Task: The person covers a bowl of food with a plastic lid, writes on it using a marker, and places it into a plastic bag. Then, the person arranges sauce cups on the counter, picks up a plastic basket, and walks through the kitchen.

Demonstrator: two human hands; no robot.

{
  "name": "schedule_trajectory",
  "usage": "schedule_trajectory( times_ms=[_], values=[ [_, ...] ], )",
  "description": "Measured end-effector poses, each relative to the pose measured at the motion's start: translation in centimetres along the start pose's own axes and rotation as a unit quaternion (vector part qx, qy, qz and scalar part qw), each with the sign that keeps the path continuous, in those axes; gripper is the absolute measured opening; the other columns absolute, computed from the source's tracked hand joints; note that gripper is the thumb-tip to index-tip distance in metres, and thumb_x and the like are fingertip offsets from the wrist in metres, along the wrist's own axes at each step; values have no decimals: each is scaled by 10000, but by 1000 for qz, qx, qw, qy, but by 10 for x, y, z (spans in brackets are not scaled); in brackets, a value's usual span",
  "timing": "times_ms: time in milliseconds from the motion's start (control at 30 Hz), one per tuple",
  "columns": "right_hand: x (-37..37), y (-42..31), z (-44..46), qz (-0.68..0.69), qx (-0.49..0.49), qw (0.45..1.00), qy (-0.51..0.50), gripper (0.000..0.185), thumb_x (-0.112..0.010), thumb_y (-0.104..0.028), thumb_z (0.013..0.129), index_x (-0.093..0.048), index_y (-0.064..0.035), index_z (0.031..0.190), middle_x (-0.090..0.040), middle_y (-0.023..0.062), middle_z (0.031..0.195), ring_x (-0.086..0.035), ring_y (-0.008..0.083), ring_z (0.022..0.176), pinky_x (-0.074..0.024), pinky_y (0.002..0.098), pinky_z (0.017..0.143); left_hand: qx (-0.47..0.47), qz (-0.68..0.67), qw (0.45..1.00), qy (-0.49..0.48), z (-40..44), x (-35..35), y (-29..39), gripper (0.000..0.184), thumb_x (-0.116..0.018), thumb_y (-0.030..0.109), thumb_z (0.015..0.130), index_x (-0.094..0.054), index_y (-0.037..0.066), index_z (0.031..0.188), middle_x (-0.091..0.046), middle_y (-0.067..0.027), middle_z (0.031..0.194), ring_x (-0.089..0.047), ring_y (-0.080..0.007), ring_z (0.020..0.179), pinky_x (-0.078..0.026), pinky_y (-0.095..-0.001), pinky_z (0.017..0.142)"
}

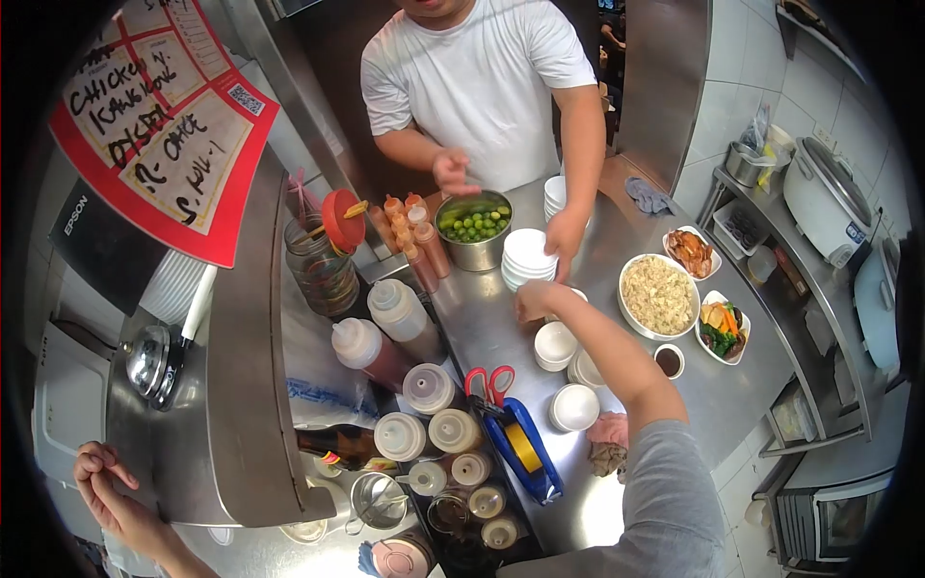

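My right hand (541,301), at the end of a grey sleeve, reaches across the steel counter with its fingers curled down beside a stack of white bowls (529,252). What its fingers hold, if anything, is hidden. A co-worker's hand (567,236) touches that same stack from the far side. Small white bowls (556,343) and another stack (575,407) sit below my forearm. At the lower left, my left hand (108,493) is near the counter ledge, its fingers loosely bent and apart, holding nothing.
Fried rice (659,296), a meat dish (692,252), vegetables (723,328) and dark sauce (669,361) stand on the right. Green citrus fills a metal pot (477,252). Squeeze bottles (403,310), red-handled scissors (489,383) and a blue tape dispenser (525,453) line the left side.
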State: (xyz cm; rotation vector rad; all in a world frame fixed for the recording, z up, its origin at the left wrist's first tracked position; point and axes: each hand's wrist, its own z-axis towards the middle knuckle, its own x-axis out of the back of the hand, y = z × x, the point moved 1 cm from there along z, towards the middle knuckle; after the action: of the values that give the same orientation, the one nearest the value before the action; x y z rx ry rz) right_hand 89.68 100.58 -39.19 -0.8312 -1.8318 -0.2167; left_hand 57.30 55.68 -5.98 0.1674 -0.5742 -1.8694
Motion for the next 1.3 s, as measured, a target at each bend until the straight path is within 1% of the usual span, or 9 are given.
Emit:
schedule_trajectory(
  times_ms=[133, 200, 333, 467, 567, 667, 767, 1267, 1300],
  values=[
    [30, -21, -40, 227, 101, 951, 184, 159, -585, -146, 714, -652, -49, 821, -652, 123, 759, -630, 256, 721, -489, 352, 664, -10, -7, 1000, -11, 1, -3, 3, 132, -318, 17, 882, -446, 11, 850, -456, -107, 861, -339, -89, 575, -363, -276, 806],
    [40, -20, -38, 228, 94, 920, 305, 143, -581, -87, 720, -639, -52, 846, -641, 97, 733, -610, 185, 621, -489, 305, 620, -10, -16, 1000, -10, 0, -4, 4, 134, -317, 18, 882, -448, 9, 855, -457, -108, 862, -341, -90, 575, -362, -273, 802],
    [56, -36, -19, 218, 108, 865, 439, 171, -527, -80, 731, -624, -1, 847, -613, 164, 672, -626, 282, 673, -495, 365, 649, -15, -18, 1000, -11, 0, -7, 6, 147, -316, 29, 892, -458, 2, 868, -459, -103, 866, -345, -88, 579, -362, -256, 773],
    [72, -87, 3, -65, 147, 906, 391, 294, -595, -155, 709, -626, -21, 969, -604, 157, 1035, -571, 329, 965, -441, 390, 842, -21, -19, 999, -24, 0, -5, 4, 157, -319, 41, 908, -466, 2, 867, -463, -86, 875, -342, -80, 580, -364, -232, 745],
    [69, -114, 33, -149, 40, 988, -16, 523, -689, -213, 643, -556, -55, 1123, -585, 127, 1088, -558, 313, 998, -431, 381, 860, -23, -17, 999, -34, 1, -3, 3, 153, -321, 41, 908, -462, 3, 866, -461, -86, 873, -341, -79, 575, -366, -232, 750],
    [44, -103, 63, -139, 43, 978, -151, 570, -729, -261, 607, -570, -66, 1119, -597, 126, 1083, -558, 289, 1019, -435, 365, 857, -32, -17, 998, -42, 2, -2, 1, 151, -322, 40, 907, -461, 3, 863, -460, -87, 873, -340, -79, 573, -367, -235, 755],
    [22, -84, 68, -42, 163, 979, -118, 507, -708, -234, 642, -583, -58, 1101, -609, 137, 1056, -561, 284, 1009, -438, 372, 851, -26, -24, 999, -37, 0, -4, 3, 152, -323, 41, 906, -463, 2, 861, -459, -88, 874, -339, -81, 574, -367, -239, 757],
    [11, -92, 19, 10, 128, 992, -22, 401, -608, -188, 767, -556, -103, 1155, -585, 132, 1117, -536, 304, 1048, -412, 391, 901, -35, -47, 997, -48, 2, -2, -1, 152, -324, 41, 906, -467, -1, 877, -457, -88, 868, -340, -81, 582, -349, -225, 725],
    [16, -89, 11, 44, 144, 987, 58, 378, -609, -193, 771, -566, -93, 1133, -598, 136, 1084, -552, 299, 1020, -425, 384, 883, -38, -54, 997, -50, 2, -2, -2, 150, -324, 38, 905, -467, -1, 878, -457, -88, 866, -340, -79, 579, -348, -224, 722]
  ],
)
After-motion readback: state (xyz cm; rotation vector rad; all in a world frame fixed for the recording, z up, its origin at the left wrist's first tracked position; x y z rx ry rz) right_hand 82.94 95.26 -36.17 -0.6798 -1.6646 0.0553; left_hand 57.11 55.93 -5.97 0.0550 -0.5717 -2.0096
